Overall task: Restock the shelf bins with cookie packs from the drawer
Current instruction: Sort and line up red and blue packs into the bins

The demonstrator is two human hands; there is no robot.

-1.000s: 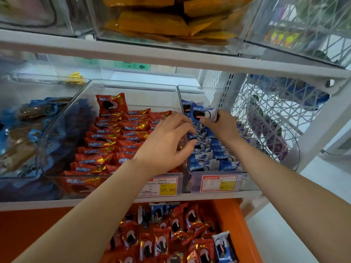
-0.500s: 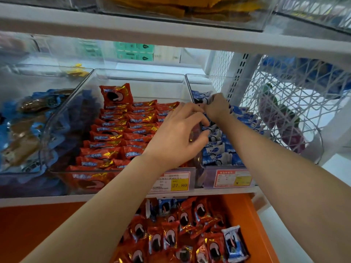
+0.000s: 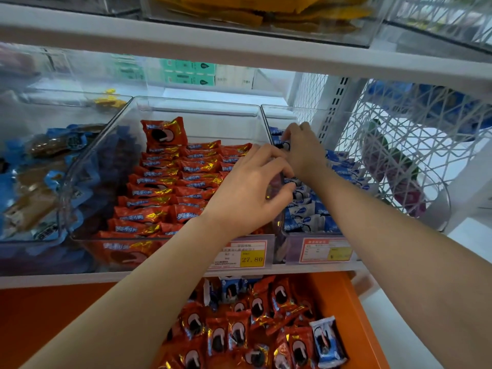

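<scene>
Head | right hand pinches blue pack | left hand curled over bin wall, grip unclear

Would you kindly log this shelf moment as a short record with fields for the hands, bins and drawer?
Red-pack bin: clear, rows of red packs
Blue-pack bin: clear, rows of blue packs
Right hand: at the blue bin's rear, fingers pinching a blue pack
Left hand: over the wall between both bins, fingers curled; grip unclear
Drawer: orange, open below the shelf, loose red packs, a few blue
Price tag: yellow, reads 27.80
</scene>
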